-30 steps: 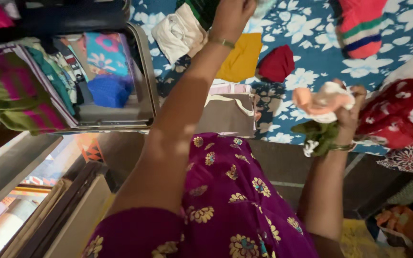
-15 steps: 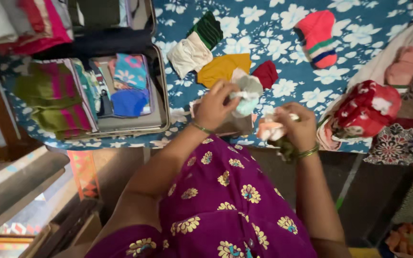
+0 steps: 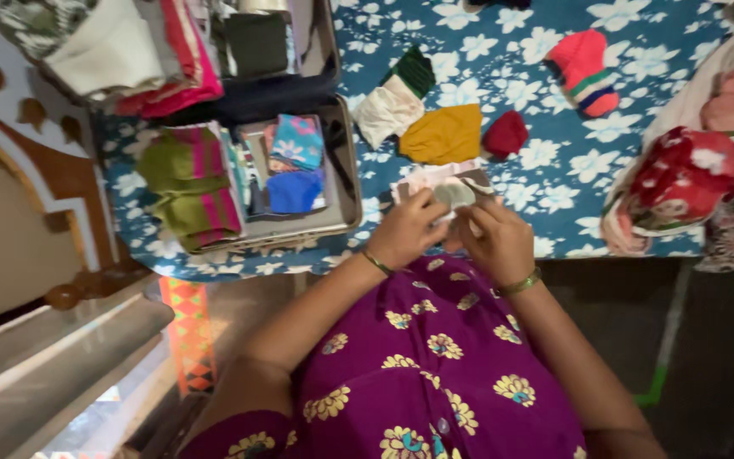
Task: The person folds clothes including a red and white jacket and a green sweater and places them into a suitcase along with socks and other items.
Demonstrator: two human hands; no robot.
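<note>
A small pale cloth [image 3: 454,195], greyish-green with white edging, sits bunched between both hands at the near edge of the bed [image 3: 554,170]. It is crumpled into a soft wad, so its long axis cannot be told; what shows faces up and away from the person. The left hand [image 3: 408,231] closes its fingers on the cloth's left side and the right hand [image 3: 496,240] pinches its right side, the two hands almost touching. Each wrist carries a thin gold-coloured bangle.

The bed is covered by a blue sheet printed with white flowers. Just beyond the hands lies a folded mustard cloth [image 3: 445,134], with a cream and dark green folded piece [image 3: 394,100] to its left and a small dark red bundle [image 3: 505,134] to its right. Farther toward the far right lies a pink knitted cap [image 3: 586,68] with coloured stripes. At the left edge an open suitcase [image 3: 343,183] holds folded fabrics, among them a blue one.
</note>
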